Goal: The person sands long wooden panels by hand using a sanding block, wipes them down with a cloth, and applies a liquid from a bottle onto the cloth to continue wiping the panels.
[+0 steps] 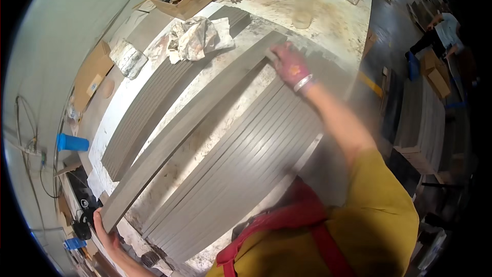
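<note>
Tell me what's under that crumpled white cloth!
The crumpled cloth lies over grey strips that stick out on its near side. Whatever else its folds cover is hidden.

From where I stood, the board [187, 110] was a long, narrow, straight-sided piece, a dull grey-brown all over, and it looked whole. It lay slantwise, its far end away to the right and its near end down to the left, with the right hand [291, 64] at the former and the left hand [107, 233] at the latter. I couldn't tell whether it was lifted clear or resting.
</note>
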### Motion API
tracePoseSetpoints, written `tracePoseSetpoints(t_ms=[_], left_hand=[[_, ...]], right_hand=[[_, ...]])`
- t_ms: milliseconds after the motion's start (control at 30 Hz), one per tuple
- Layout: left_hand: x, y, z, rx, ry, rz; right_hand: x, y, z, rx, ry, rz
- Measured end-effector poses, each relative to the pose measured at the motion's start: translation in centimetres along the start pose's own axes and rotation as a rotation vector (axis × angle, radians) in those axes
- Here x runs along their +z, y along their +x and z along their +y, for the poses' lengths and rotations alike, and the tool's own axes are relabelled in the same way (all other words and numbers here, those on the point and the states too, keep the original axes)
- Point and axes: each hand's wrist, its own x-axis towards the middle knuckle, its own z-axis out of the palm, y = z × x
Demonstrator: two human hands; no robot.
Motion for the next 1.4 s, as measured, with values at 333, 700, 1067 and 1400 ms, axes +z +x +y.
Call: tracePoseSetpoints(t_ms=[333, 700, 1067, 1400], left_hand=[[0.5, 11.2, -10.9, -0.187, 1.092, -0.228], [11.9, 14.3, -12.9, 0.253, 1.329, -0.324], [33.7, 10.5, -13.0, 0.556, 1.229, -0.424], [36.3, 5.7, -2.2, 0.736, 1.299, -0.264]], right_hand=[[-2.1, -3.9, 3.6, 0.456, 1.694, -0.001], [-3.5, -8.6, 10.7, 0.11, 0.363, 0.095], [-6.9, -6.2, 5.8, 0.256, 1.115, 0.064], [-3.8, -4.9, -4.4, -0.494, 0.444, 0.302]])
